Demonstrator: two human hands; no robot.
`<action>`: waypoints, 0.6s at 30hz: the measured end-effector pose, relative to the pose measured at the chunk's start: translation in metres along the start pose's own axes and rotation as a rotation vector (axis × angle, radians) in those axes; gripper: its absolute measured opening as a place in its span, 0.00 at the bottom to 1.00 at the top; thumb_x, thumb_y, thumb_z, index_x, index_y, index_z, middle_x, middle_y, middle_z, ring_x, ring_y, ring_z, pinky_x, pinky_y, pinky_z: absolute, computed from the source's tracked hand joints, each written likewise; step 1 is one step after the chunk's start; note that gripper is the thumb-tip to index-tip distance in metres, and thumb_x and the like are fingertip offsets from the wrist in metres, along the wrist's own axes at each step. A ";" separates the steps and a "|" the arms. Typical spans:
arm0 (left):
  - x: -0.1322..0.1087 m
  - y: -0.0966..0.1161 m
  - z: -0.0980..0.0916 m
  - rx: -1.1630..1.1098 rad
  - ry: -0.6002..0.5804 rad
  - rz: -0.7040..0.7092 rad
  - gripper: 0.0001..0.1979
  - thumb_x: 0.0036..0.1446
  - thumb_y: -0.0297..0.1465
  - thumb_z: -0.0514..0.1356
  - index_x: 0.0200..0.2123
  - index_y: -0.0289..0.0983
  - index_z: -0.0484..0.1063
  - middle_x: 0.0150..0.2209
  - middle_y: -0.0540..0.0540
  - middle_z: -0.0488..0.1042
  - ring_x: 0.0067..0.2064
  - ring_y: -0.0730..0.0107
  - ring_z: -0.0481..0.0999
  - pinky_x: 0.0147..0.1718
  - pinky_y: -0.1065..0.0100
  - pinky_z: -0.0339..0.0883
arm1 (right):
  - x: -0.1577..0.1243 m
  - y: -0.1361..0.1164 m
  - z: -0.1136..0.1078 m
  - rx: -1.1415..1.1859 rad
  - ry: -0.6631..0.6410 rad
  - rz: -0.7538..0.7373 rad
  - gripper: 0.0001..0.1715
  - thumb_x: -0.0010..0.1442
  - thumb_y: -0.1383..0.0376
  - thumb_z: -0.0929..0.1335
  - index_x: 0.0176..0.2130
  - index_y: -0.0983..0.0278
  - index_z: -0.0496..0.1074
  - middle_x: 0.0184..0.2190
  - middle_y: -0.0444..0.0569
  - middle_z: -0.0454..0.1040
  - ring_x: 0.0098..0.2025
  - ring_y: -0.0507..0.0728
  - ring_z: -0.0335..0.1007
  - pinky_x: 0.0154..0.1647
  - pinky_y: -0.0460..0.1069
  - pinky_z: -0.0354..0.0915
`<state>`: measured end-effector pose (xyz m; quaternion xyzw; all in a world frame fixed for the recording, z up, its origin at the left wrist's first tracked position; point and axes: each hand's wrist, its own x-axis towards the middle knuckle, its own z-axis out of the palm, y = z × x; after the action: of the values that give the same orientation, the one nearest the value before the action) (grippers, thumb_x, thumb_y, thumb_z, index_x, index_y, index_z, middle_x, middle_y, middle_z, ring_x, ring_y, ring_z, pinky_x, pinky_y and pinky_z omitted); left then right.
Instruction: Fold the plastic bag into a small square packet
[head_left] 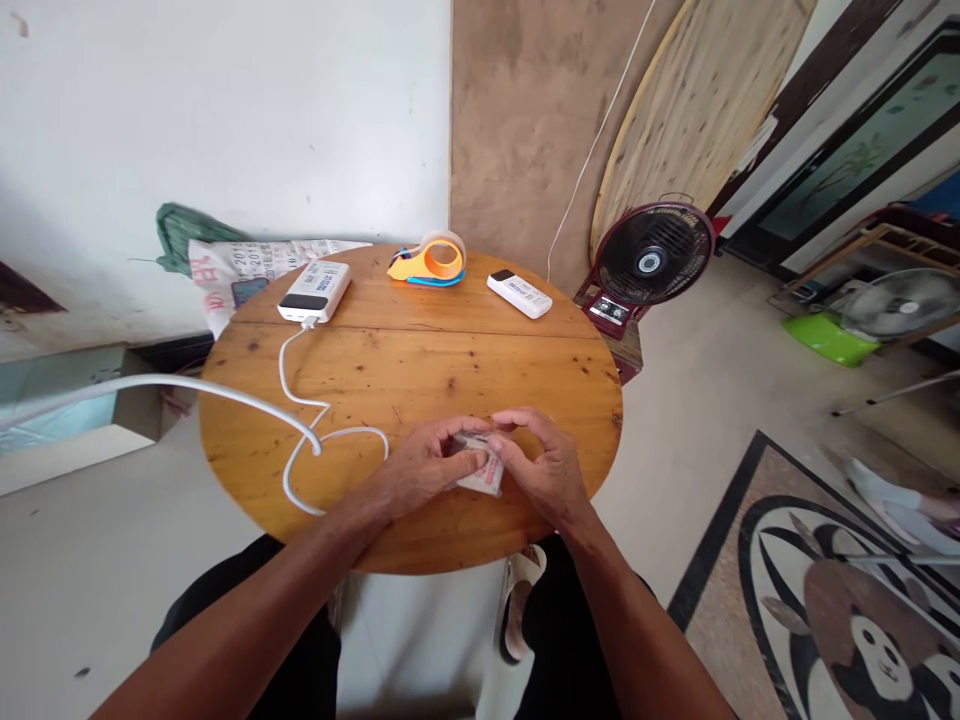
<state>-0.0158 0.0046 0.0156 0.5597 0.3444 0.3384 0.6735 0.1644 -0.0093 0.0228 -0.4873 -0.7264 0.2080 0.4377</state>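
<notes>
Two hands [424, 468] [546, 470] on flat paper packet [487, 478]

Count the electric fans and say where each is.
2. A dark red fan stands on the floor just right of the round table; a grey fan lies farther right, near the frame's edge. None other shows.

I count one round wooden table [450, 350]. On it lie one white power bank [315, 291], one white cable [300, 400], one orange-and-blue tape dispenser [429, 262] and one white remote control [519, 294]. My two hands, the left hand [427, 465] and the right hand [544, 465], share one small white paper packet [484, 472]. There are two fans on the floor: one dark red fan [651, 262] and one grey fan [900, 300].
</notes>
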 end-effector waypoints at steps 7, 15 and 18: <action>0.001 -0.002 -0.001 0.079 0.007 0.014 0.18 0.53 0.38 0.62 0.46 0.35 0.72 0.37 0.48 0.75 0.36 0.70 0.72 0.35 0.70 0.64 | 0.001 -0.001 -0.003 0.007 -0.026 -0.052 0.07 0.61 0.67 0.66 0.36 0.58 0.76 0.35 0.45 0.78 0.41 0.56 0.73 0.47 0.53 0.62; 0.002 -0.001 -0.003 0.109 0.070 -0.065 0.22 0.51 0.43 0.61 0.43 0.33 0.72 0.27 0.51 0.70 0.24 0.78 0.61 0.22 0.75 0.54 | -0.005 -0.001 0.003 -0.008 0.003 -0.131 0.09 0.62 0.68 0.66 0.37 0.59 0.77 0.34 0.45 0.78 0.41 0.54 0.73 0.45 0.51 0.64; 0.002 -0.002 -0.002 0.120 0.091 -0.040 0.22 0.52 0.43 0.61 0.44 0.33 0.72 0.29 0.51 0.71 0.25 0.78 0.62 0.22 0.75 0.54 | -0.006 -0.002 0.005 -0.056 0.003 -0.172 0.09 0.62 0.69 0.66 0.38 0.59 0.77 0.35 0.45 0.78 0.41 0.54 0.73 0.45 0.51 0.64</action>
<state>-0.0162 0.0075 0.0128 0.5761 0.4053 0.3285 0.6292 0.1600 -0.0146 0.0194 -0.4355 -0.7704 0.1486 0.4412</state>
